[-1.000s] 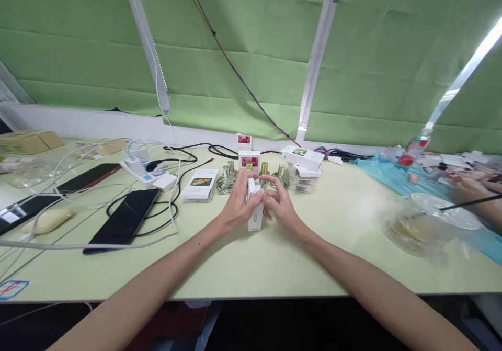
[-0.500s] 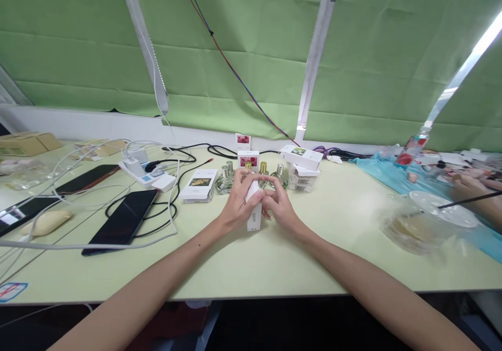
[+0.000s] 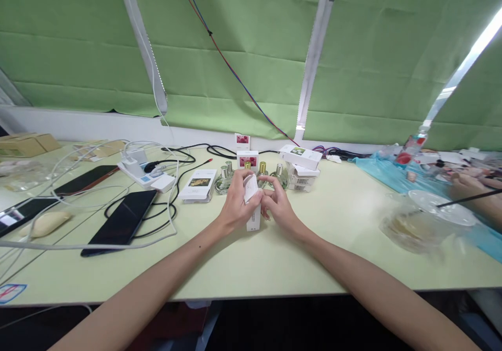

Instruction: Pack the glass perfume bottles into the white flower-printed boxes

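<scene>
A small white carton [image 3: 253, 220] stands upright on the pale green table [image 3: 251, 267], its top flap raised. My left hand [image 3: 235, 207] wraps its fingers round the carton's left side and top. My right hand [image 3: 277, 207] pinches the carton's right side near the flap. Just behind them stand several small glass perfume bottles [image 3: 262, 172] with gold or silver caps. A flat white box with a yellow picture [image 3: 198, 184] lies to the left of the bottles. A stack of white boxes [image 3: 301, 169] sits to their right.
Black phones [image 3: 123, 220] and tangled white and black cables [image 3: 157, 204] cover the left side, with a white power strip [image 3: 143, 172]. At right are a clear plastic container [image 3: 421, 220], a blue bag [image 3: 386, 176] and another person's hand [image 3: 468, 189]. Green blinds hang behind.
The carton's top flap has come up again after being pressed down half a second ago. Both hands stay on the carton in nearly the same place.
</scene>
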Demonstrator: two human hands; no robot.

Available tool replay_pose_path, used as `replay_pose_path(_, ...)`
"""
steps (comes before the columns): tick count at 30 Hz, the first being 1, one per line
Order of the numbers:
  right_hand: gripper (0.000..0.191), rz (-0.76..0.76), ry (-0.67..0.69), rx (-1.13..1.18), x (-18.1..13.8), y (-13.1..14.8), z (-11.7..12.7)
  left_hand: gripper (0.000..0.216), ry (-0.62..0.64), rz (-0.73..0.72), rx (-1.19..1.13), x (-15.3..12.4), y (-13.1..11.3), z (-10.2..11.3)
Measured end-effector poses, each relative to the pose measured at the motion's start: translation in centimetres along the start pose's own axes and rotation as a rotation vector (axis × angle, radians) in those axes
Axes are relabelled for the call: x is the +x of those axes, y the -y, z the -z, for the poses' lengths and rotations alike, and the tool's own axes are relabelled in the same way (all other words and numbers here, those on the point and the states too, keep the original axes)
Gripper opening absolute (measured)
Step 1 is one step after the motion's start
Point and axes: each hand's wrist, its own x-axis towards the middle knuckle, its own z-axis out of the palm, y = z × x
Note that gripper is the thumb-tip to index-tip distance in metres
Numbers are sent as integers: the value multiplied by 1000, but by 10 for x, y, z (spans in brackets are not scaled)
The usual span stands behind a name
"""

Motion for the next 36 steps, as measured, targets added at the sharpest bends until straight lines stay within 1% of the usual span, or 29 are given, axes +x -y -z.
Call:
replay_pose_path(7,42,0,-4,-7,0,-2,0,34,-5,21,58,0,-2,1)
replay_pose_path(18,44,-17,-26,12,-1,1,-1,35,41,51,50,2,-2,4)
replay_pose_path(28,40,-61,-65,-4,1,0,-1,28,84,-46,64,4,-4,7)
replay_pose_path(36,38,-46,-73,-5,4,-4,2,25,99,-82,69,5,-6,8)
